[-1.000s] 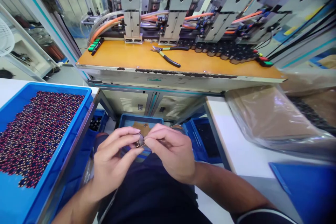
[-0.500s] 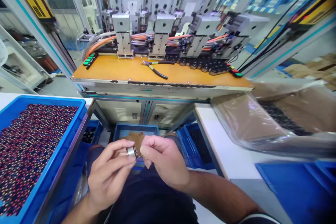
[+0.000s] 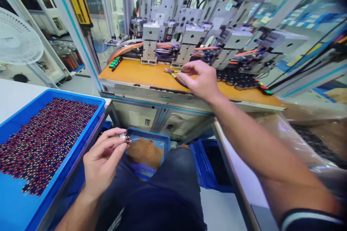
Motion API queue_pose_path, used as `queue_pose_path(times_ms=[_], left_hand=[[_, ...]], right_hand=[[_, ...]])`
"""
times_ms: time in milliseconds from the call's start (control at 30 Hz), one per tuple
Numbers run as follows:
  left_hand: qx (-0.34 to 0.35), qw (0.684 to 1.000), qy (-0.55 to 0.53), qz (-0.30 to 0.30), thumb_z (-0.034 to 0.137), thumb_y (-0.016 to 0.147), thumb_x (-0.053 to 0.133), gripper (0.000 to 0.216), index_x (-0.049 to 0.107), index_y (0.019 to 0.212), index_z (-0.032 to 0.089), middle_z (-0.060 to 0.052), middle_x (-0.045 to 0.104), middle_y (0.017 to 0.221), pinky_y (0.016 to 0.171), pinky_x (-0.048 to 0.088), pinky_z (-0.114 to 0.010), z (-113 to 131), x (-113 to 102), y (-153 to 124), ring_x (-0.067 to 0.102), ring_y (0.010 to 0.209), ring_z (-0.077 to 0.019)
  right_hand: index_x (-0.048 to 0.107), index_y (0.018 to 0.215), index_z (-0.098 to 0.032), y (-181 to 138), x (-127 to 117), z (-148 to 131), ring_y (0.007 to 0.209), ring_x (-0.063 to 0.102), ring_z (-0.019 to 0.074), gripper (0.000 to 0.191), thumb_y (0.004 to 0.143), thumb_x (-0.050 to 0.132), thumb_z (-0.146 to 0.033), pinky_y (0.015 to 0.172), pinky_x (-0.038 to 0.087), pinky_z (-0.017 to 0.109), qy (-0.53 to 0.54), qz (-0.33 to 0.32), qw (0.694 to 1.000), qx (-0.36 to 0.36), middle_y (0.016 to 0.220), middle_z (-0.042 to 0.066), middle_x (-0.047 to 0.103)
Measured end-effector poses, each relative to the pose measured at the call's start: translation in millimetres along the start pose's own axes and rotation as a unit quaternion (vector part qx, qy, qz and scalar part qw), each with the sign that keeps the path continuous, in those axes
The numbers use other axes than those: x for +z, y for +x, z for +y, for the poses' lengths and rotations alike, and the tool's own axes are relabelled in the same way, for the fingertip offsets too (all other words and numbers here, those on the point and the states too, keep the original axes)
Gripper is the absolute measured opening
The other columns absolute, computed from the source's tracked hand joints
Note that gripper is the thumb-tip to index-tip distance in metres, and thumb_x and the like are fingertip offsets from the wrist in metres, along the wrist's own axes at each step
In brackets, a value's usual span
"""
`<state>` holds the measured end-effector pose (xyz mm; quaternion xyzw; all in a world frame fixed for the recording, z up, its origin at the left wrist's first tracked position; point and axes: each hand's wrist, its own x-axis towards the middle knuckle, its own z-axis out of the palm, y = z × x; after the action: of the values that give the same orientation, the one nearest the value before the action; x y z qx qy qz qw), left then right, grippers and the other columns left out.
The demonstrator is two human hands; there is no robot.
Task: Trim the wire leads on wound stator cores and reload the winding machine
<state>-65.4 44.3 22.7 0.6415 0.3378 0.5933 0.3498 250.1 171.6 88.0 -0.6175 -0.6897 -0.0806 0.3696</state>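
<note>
Between the thumb and fingers of my left hand is a small silver cylindrical part with fine dark and coppery bits at its right end. My right hand is stretched forward over the machine's orange worktop, thumb and fingers apart at the handles of the cutting pliers. The pliers lie on the worktop with their jaws to the left. The hand covers part of the handles, so how firmly it touches them is hard to see.
A blue tray full of small red-and-black parts stands at left. Grey press units line the back of the orange worktop, with black round parts at right. Below sits a blue bin with brown cardboard.
My right hand has left the silver part and moved forward to the pliers. The left hand keeps the part and now sits lower left in view. The whole view has shifted.
</note>
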Motion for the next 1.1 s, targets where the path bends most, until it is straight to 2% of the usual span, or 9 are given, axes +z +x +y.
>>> queue_pose_path(times_ms=[100,200,433,567,700,800,867,967,1100], left_hand=[[-0.013,1.000,-0.008,0.003,0.002,0.084,0.065,0.025,0.074,0.097,0.021,-0.006,0.069,0.110,0.077,0.063,-0.025,5,-2,-5,0.067,0.106,-0.0175],[-0.016,1.000,-0.008,0.011,0.002,0.084,0.066,0.024,0.074,0.097,0.021,-0.007,0.069,0.109,0.075,0.063,-0.025,8,-4,-8,0.067,0.106,-0.0181],[-0.028,0.999,-0.019,0.024,0.004,0.085,0.065,0.023,0.074,0.097,0.021,-0.008,0.069,0.109,0.072,0.064,-0.026,12,-4,-8,0.067,0.104,-0.0187],[-0.032,0.999,-0.022,0.013,0.004,0.085,0.065,0.022,0.073,0.096,0.021,-0.008,0.069,0.108,0.072,0.065,-0.026,12,3,-7,0.067,0.104,-0.0189],[-0.032,0.999,-0.020,0.002,0.003,0.084,0.065,0.024,0.073,0.097,0.021,-0.008,0.069,0.108,0.072,0.064,-0.026,9,6,-8,0.066,0.106,-0.0200],[-0.028,1.000,-0.003,-0.002,0.001,0.083,0.066,0.026,0.073,0.097,0.021,-0.008,0.069,0.106,0.073,0.063,-0.027,7,6,-9,0.065,0.108,-0.0212],[-0.028,1.000,0.008,-0.007,0.001,0.083,0.066,0.027,0.073,0.099,0.021,-0.008,0.069,0.107,0.072,0.063,-0.028,6,5,-10,0.066,0.106,-0.0216],[-0.020,0.999,0.041,-0.018,0.000,0.082,0.066,0.028,0.073,0.099,0.021,-0.008,0.069,0.110,0.076,0.062,-0.030,7,4,-10,0.067,0.102,-0.0203],[0.014,0.995,0.098,-0.028,-0.001,0.079,0.068,0.029,0.072,0.099,0.020,-0.007,0.070,0.111,0.083,0.059,-0.030,7,5,-9,0.068,0.099,-0.0183]], right_hand=[[0.065,0.101,-0.012,42,15,39,0.094,0.061,0.0229,0.032,0.080,0.071,-0.035,0.086,0.049,0.035,-0.073,-0.088,0.993,-0.025,0.104,0.014,0.067],[0.066,0.093,-0.010,49,23,52,0.089,0.060,0.0262,0.032,0.085,0.066,-0.041,0.084,0.047,0.041,-0.108,-0.155,0.981,-0.044,0.091,0.015,0.067],[0.063,0.082,-0.017,29,10,46,0.081,0.057,0.0269,0.031,0.091,0.054,-0.045,0.078,0.047,0.044,-0.161,-0.238,0.952,-0.107,0.082,0.012,0.064],[0.065,0.102,-0.016,11,-5,44,0.085,0.058,0.0298,0.033,0.087,0.059,-0.046,0.079,0.049,0.045,-0.165,-0.248,0.947,-0.121,0.094,0.015,0.064],[0.057,0.123,-0.008,-36,-15,29,0.099,0.056,0.0341,0.051,0.076,0.065,-0.024,0.087,0.049,0.049,-0.162,-0.228,0.949,-0.145,0.107,0.020,0.058],[0.047,0.131,-0.007,-96,-14,-2,0.101,0.056,0.0306,0.060,0.073,0.058,-0.014,0.086,0.052,0.045,-0.037,-0.178,0.970,-0.161,0.114,0.020,0.052],[0.048,0.125,-0.015,-140,-11,-29,0.086,0.058,0.0212,0.049,0.077,0.054,-0.011,0.073,0.054,0.033,0.116,-0.204,0.964,-0.127,0.103,0.012,0.055],[0.046,0.124,-0.022,-193,-7,-66,0.084,0.060,0.0168,0.044,0.082,0.054,-0.011,0.073,0.054,0.027,0.306,-0.296,0.904,-0.046,0.099,0.007,0.059],[0.031,0.146,-0.025,-220,-6,-93,0.092,0.064,0.0162,0.069,0.082,0.052,-0.008,0.087,0.055,0.033,0.480,-0.351,0.804,0.021,0.107,0.008,0.061]])
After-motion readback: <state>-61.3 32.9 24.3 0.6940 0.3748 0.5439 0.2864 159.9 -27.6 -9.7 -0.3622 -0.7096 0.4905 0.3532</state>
